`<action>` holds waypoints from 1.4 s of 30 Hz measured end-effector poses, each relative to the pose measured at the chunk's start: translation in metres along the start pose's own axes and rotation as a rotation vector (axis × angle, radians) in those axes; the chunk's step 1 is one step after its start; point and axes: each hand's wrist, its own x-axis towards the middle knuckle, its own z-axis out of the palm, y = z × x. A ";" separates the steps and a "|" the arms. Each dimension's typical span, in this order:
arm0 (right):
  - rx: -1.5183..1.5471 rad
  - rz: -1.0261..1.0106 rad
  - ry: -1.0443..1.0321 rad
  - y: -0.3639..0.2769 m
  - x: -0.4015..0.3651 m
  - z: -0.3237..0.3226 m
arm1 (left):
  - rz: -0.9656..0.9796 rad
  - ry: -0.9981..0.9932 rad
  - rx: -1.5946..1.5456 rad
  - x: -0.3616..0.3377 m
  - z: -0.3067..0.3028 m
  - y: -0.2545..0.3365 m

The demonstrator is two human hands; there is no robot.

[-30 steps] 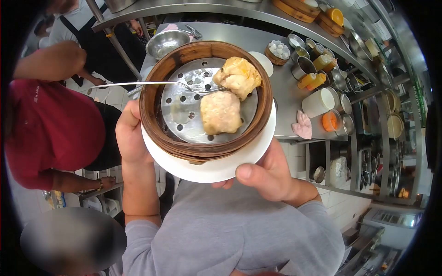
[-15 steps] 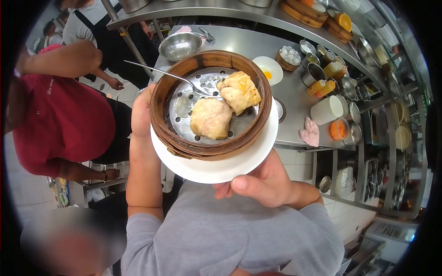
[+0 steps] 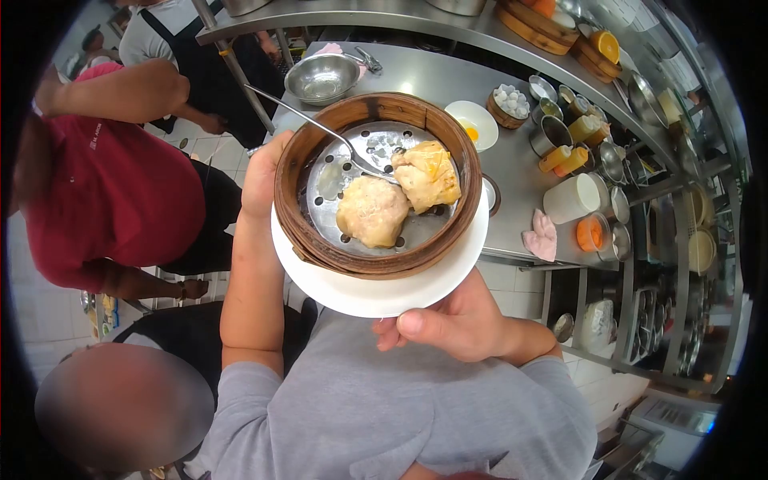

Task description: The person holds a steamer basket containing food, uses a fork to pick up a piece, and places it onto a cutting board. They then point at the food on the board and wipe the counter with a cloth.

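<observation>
A round bamboo steamer (image 3: 384, 268) sits on a white plate (image 3: 344, 298), held up in front of my chest. Inside, two pale dumplings (image 3: 372, 212) rest on a perforated metal liner (image 3: 324, 172); the right one has a yellow-orange topping. A metal spoon (image 3: 320, 124) lies with its bowl against the dumplings and its handle over the left rim. My left hand (image 3: 262, 176) is closed against the steamer's left side, its fingertips hidden behind it. At the lower right, my right hand (image 3: 448, 324) grips the plate's edge, thumb nearest me and some fingers underneath.
Beyond is a steel counter (image 3: 512, 180) with a metal bowl (image 3: 322, 78), a white bowl (image 3: 474, 128) with yellow liquid, squeeze bottles (image 3: 570, 162) and a pink cloth (image 3: 541, 237). An overhead shelf (image 3: 360, 22) crosses above. People stand close on my left, one in a red shirt (image 3: 136, 184).
The steamer and plate have shifted slightly to the right in view, still in both hands. The spoon and dumplings keep their places. At lower left, a person's head has moved up slightly.
</observation>
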 end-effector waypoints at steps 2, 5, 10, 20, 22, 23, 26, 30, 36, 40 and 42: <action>-0.012 0.002 -0.002 0.000 0.000 -0.001 | -0.027 -0.008 -0.015 0.002 -0.006 -0.002; -0.016 0.012 0.005 0.002 -0.002 0.000 | -0.071 0.038 -0.074 0.001 0.003 0.001; -0.022 0.048 0.012 0.002 -0.003 -0.001 | -0.058 0.008 -0.123 0.003 0.000 -0.005; -0.032 0.108 0.042 0.005 -0.003 -0.007 | 0.042 0.009 0.090 -0.002 0.004 -0.005; -0.036 0.124 0.048 0.004 -0.003 -0.008 | 0.016 0.031 0.067 -0.001 0.005 -0.005; -0.023 0.136 0.052 0.004 -0.002 -0.008 | -0.011 0.051 0.045 -0.001 0.005 -0.006; -0.013 0.142 0.061 0.007 -0.002 -0.011 | -0.049 0.019 -0.004 0.000 -0.004 -0.008; 0.008 0.143 0.096 0.009 0.000 -0.014 | 0.059 -0.106 0.039 0.001 -0.016 -0.018; 0.054 0.115 0.114 0.013 0.001 -0.018 | 0.068 -0.140 -0.009 -0.002 -0.023 -0.022; -0.020 0.161 0.106 0.011 0.003 -0.021 | 0.065 -0.109 0.001 -0.005 -0.022 -0.022; -0.032 0.152 0.114 0.012 0.004 -0.021 | 0.054 -0.092 -0.029 -0.006 -0.023 -0.024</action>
